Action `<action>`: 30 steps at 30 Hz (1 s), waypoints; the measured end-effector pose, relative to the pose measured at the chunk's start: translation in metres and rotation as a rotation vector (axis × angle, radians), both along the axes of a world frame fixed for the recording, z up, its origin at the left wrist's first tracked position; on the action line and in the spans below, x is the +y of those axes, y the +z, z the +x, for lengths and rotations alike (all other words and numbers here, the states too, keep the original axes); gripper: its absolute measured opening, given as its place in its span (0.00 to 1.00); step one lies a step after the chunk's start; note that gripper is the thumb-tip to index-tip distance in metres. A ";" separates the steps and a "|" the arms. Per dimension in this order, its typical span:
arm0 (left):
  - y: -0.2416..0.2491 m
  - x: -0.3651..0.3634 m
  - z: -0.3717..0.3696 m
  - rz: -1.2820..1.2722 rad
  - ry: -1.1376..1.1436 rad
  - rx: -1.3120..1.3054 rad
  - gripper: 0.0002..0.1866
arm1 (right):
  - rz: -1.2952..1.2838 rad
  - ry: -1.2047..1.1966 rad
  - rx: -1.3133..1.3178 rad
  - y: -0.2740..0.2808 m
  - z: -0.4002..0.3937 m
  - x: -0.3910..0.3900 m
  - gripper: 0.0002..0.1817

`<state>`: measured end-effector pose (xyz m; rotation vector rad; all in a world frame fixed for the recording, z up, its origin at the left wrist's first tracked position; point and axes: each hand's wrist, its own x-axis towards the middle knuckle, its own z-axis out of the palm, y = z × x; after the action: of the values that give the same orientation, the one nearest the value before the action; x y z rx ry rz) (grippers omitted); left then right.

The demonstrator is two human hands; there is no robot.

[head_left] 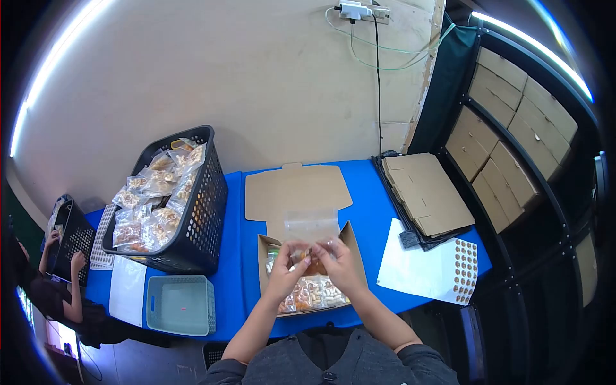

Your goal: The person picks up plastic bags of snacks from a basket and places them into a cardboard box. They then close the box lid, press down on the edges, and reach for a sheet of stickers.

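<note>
My left hand (285, 269) and my right hand (342, 268) are close together, fingers pinched on a clear plastic bag (311, 226). The bag's transparent upper part stands out beyond my fingertips, and something brownish shows between my hands, too small to name. Below them lies an open cardboard box (359, 262) with its lid (298, 187) folded back towards the wall. Inside the box are clear packets of white, nut-like pieces (314, 294) and orange pieces, partly covered by my hands.
To the left stands a black basket (204, 221) heaped with snack packets (160, 186), a grey-green tray (181, 326) before it. At right are stacked flat cardboard (427, 192) and a sticker sheet (423, 269). Another person (70, 301) works at far left. Boxes fill the shelves (507, 122).
</note>
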<state>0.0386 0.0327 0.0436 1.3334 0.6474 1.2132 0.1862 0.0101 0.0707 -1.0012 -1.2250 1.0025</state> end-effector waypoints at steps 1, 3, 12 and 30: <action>0.007 -0.001 0.001 0.000 0.000 0.004 0.14 | 0.000 0.000 0.004 0.004 -0.001 0.002 0.12; 0.017 -0.001 0.007 -0.058 0.083 -0.023 0.12 | 0.036 0.003 -0.040 0.012 0.000 0.006 0.11; -0.007 -0.002 0.001 -0.008 0.266 -0.074 0.10 | 0.013 0.129 -0.013 -0.012 -0.010 0.021 0.12; -0.011 -0.036 -0.005 0.112 0.164 0.275 0.30 | -0.111 0.367 0.090 -0.015 0.001 0.014 0.08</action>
<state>0.0335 -0.0032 0.0326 1.5828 0.9090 1.2213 0.1868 0.0246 0.0560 -0.8206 -1.3166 1.3993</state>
